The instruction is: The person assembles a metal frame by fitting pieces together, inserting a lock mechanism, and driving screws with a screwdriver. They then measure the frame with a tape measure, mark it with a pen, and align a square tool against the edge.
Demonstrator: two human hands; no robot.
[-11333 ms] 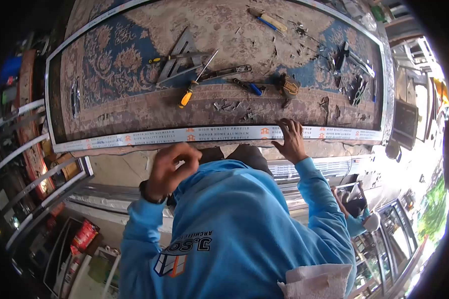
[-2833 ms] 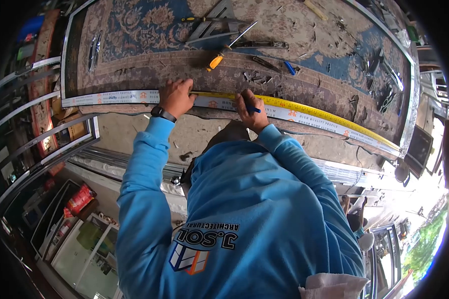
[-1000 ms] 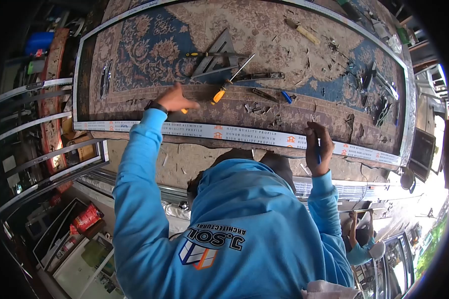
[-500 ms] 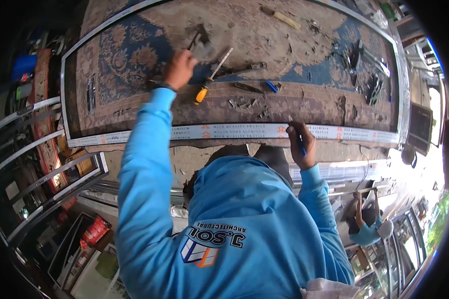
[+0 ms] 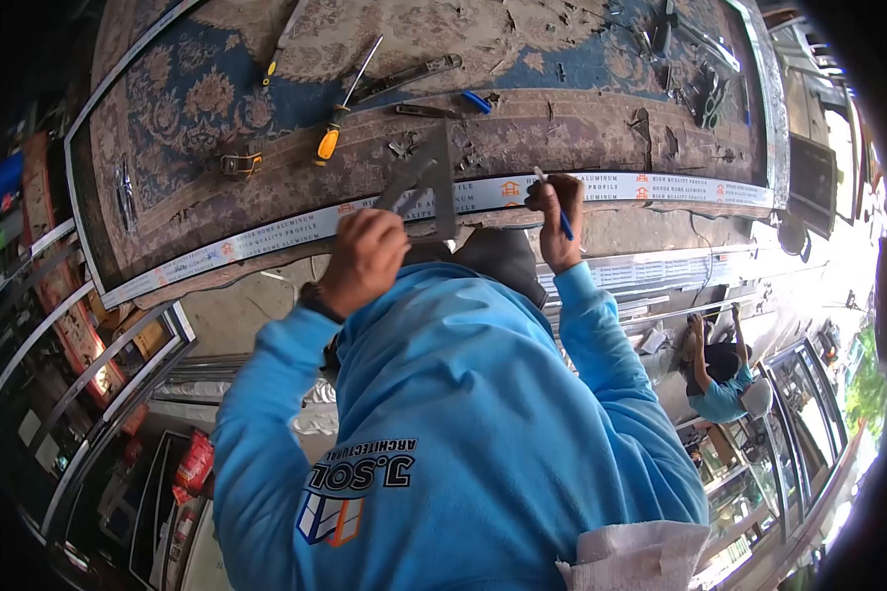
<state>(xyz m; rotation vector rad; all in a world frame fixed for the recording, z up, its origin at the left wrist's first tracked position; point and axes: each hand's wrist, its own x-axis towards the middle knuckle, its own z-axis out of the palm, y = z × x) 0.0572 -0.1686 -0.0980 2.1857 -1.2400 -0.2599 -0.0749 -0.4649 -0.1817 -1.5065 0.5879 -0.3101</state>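
My left hand (image 5: 368, 254) is closed on a grey metal triangular square (image 5: 443, 187), which looks slightly blurred and overlaps the near rail of an aluminium frame (image 5: 276, 236). White film printed with orange logos covers that rail. Close to the same rail, further right, my right hand (image 5: 562, 212) grips a blue pen (image 5: 566, 225) with its pale tip pointing up and away. Beyond the rail lie a yellow-handled screwdriver (image 5: 329, 140), a tape measure (image 5: 240, 164) and a blue pen cap or similar small piece (image 5: 477, 101).
Patterned carpet (image 5: 207, 94) covers the worktable inside the frame. Pliers or scissors with dark green handles (image 5: 709, 103) and a hammer-like tool (image 5: 664, 28) lie at the right. Aluminium lengths (image 5: 650, 272) are stacked below the table edge. A co-worker (image 5: 724, 379) crouches at the lower right.
My left hand has brought the square back from the middle of the carpet to the near rail. The right hand still holds the pen by the rail. The whole view has shifted.
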